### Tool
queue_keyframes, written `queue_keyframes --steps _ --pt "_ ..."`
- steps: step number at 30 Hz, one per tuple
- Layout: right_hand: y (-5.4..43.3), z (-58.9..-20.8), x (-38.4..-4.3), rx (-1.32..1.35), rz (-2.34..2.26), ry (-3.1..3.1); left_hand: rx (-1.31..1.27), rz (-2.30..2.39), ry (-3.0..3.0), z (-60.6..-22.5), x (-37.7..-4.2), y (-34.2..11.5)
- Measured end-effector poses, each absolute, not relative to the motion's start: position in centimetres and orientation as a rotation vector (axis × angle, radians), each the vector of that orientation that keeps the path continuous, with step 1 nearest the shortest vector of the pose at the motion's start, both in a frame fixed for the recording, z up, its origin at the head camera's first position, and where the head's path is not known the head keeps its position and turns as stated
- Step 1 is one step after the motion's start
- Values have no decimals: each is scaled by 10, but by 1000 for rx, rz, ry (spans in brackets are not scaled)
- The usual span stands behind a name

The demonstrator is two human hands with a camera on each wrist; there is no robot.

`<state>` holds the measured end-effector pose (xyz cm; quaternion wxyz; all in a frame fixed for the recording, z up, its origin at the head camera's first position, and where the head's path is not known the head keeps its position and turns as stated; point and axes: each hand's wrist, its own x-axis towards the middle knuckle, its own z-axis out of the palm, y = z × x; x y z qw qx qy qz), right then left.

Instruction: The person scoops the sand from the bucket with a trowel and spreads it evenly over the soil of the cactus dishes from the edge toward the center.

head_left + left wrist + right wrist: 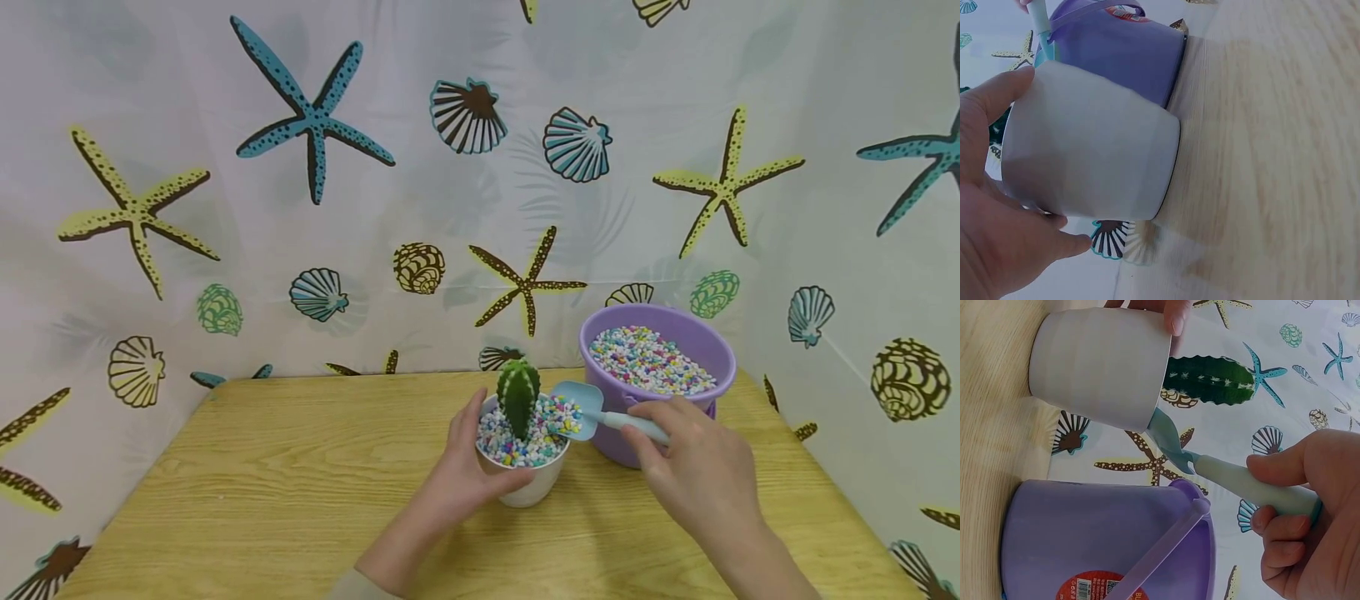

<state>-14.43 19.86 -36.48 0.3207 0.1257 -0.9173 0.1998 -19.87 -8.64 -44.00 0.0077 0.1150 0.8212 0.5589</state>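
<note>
A green cactus (517, 400) stands upright in a white pot (531, 490), bedded in small multicoloured pebbles (510, 442). My left hand (472, 467) grips the pot's near left side, thumb across the front below the rim. In my right hand (701, 458) is the pale handle of a small blue shovel (588, 408). Its blade carries some pebbles and tilts over the pot's right rim; in the right wrist view the shovel's tip (1163, 428) is right at that rim. The pot's base rests on the wooden table (1260, 156).
Close behind the shovel, at the right, a purple bucket (615, 433) holds many more of the same pebbles (648, 358). Its handle (1160, 550) hangs down its side. A white curtain (420, 192) printed with starfish and shells stands behind and beside the table.
</note>
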Motion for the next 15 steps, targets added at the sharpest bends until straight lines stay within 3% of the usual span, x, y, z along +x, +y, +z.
queue_keyframes --steps 15 --pt "196 -366 -143 372 440 -2320 327 1721 2625 -441 -197 -84"
